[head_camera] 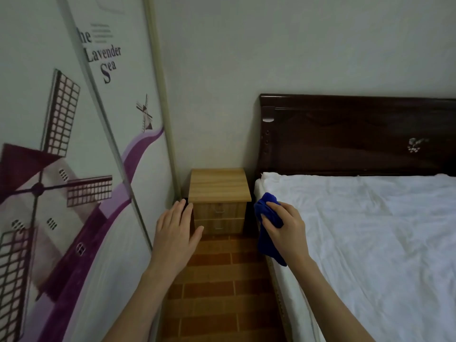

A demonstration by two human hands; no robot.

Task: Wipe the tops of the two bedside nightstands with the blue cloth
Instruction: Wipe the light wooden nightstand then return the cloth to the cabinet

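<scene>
The nightstand [219, 186] stands straight ahead between wardrobe [74, 169] and bed [370, 230], beyond both hands, nearer the right hand [283, 227] gripping the cloth [267, 218]; the left hand [176, 230] is spread, empty

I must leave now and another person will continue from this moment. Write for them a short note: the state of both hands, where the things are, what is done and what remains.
Right hand: closed on the bunched blue cloth, held in the air beside the bed edge.
Left hand: open and empty, held out in front of the light wooden two-drawer nightstand.
The nightstand stands in the corner between the windmill-printed wardrobe door and the dark wooden headboard.
Done: nothing visible; the cloth is not on the nightstand top.
Left: wipe this top, then the second nightstand, which is not in view.
</scene>
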